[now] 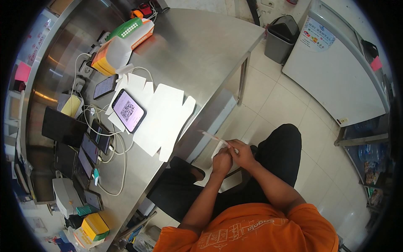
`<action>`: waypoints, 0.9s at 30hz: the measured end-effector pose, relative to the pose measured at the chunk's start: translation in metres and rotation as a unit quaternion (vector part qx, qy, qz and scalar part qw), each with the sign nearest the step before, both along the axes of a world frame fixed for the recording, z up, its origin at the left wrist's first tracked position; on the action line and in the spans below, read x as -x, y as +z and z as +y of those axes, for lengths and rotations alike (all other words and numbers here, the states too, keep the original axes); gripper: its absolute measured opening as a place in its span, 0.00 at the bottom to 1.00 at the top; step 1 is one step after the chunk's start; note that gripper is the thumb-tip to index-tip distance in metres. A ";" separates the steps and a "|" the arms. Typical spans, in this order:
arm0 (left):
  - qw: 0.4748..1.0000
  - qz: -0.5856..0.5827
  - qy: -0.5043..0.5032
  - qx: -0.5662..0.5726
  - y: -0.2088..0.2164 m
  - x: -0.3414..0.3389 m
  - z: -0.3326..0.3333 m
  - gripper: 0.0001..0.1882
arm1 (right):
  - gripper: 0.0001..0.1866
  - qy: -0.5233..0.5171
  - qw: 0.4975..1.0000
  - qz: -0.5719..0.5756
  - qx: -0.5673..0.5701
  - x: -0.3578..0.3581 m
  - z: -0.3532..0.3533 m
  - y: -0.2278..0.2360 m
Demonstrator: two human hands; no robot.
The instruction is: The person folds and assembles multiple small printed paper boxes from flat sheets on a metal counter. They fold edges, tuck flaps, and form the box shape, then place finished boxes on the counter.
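Note:
Over my lap, my left hand (222,162) and my right hand (242,154) are closed and meet at the fingers. A thin, pale strip (212,136), perhaps paper, sticks out from between them toward the table. Its near end is hidden in the fingers. Left of my hands, a cut sheet of white card (161,119) with notched edges lies on the metal table (189,46), reaching its front edge. On the card rests a phone (128,110) with a square code on its lit screen.
Several phones, white cables (124,168) and a dark laptop-like device (63,126) crowd the table's left side. An orange and green box (130,35) stands farther back. Beyond the tiled floor are a grey bin (280,42) and a white chest freezer (336,71). A yellow box (95,227) sits at lower left.

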State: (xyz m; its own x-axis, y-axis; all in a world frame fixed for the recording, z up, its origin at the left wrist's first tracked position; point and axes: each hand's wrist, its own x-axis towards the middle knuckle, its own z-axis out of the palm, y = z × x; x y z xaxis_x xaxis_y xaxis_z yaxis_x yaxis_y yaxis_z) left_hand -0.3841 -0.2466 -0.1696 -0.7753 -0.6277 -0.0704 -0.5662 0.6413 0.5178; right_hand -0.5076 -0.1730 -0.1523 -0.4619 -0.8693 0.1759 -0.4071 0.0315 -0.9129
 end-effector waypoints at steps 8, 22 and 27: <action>0.833 0.168 0.157 -0.504 0.002 -0.005 -0.039 0.25 | 0.14 -0.111 0.993 0.003 -0.027 0.017 0.003 -0.005; 0.940 0.265 0.172 -0.132 0.010 -0.003 -0.032 0.05 | 0.09 -0.094 0.986 -0.129 -0.047 0.015 0.002 -0.028; 0.957 0.258 0.119 -0.055 0.002 0.001 -0.024 0.08 | 0.07 -0.096 0.971 -0.218 -0.019 0.012 0.000 -0.039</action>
